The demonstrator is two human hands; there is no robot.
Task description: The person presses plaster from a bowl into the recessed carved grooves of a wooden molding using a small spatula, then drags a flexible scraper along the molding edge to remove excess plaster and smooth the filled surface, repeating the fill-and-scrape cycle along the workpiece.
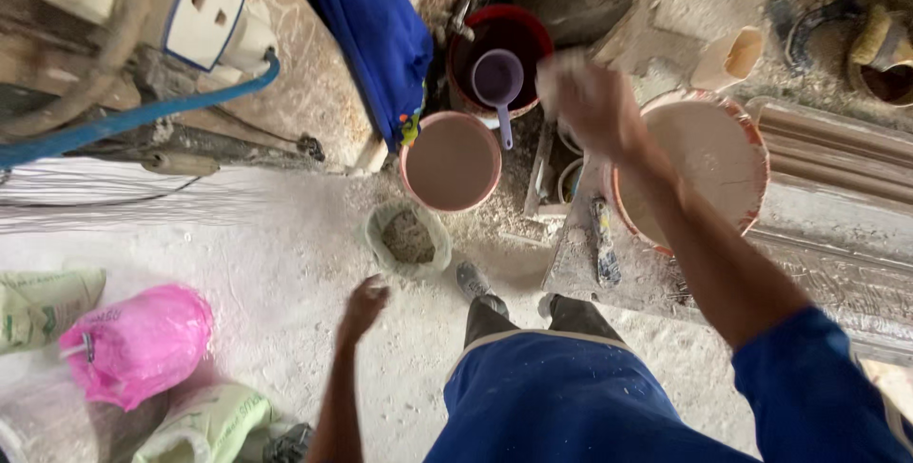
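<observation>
Neither hand grips anything: a person stands over plaster-dusted buckets on a workshop floor.

Head view: right hand (588, 92), blurred, hangs over the near rim of the large bucket of pale mix (709, 154); whether its fingers are apart or together cannot be told. Left hand (362, 306) hovers open and empty just below the small open sack of grey grit (408, 238). Behind the sack stands a pink-rimmed bucket (451, 161); beyond it, a red bucket (499, 54) holds a purple scoop (498, 83). Pink bag (138, 341) lies far left.

three round tubs (451, 161), one purple scoop (498, 83), one pink bag (138, 341), two hands (363, 306)
</observation>
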